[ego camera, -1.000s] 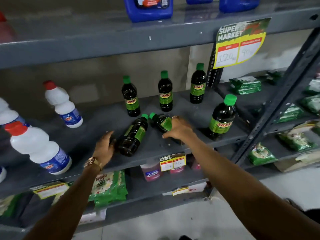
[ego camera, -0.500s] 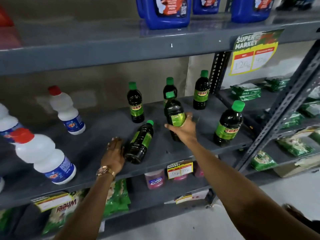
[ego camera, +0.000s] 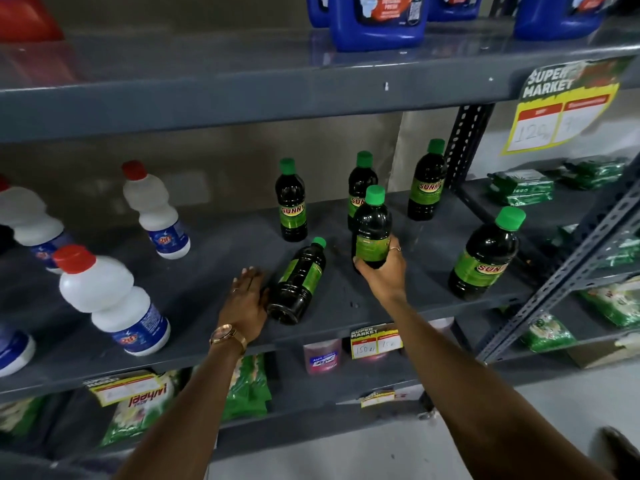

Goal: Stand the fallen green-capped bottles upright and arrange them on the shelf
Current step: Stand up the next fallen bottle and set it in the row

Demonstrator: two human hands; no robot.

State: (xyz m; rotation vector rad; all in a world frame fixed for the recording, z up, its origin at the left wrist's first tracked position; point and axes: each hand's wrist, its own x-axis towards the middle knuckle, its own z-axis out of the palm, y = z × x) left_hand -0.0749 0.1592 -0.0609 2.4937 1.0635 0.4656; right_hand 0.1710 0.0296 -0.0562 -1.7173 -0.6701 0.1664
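Observation:
My right hand (ego camera: 382, 271) grips a dark green-capped bottle (ego camera: 370, 226) near its base and holds it upright over the grey shelf (ego camera: 207, 271). One more green-capped bottle (ego camera: 298, 280) lies on its side in the shelf's middle, cap pointing to the back right. My left hand (ego camera: 246, 299) rests flat beside its base, fingers spread, touching it. Three green-capped bottles stand upright along the back (ego camera: 291, 202), (ego camera: 360, 181), (ego camera: 426, 181). A fourth upright bottle (ego camera: 485, 254) stands near the front right.
White bottles with red caps (ego camera: 156, 209), (ego camera: 107, 299) stand on the shelf's left part. Blue jugs (ego camera: 377, 22) sit on the shelf above. A slanted metal upright (ego camera: 568, 275) borders the right side. Price tags (ego camera: 375, 341) hang on the shelf's front edge.
My right hand lifted one fallen bottle off the shelf and turned it upright. My left hand stayed by the base of the other fallen bottle, which still lies flat.

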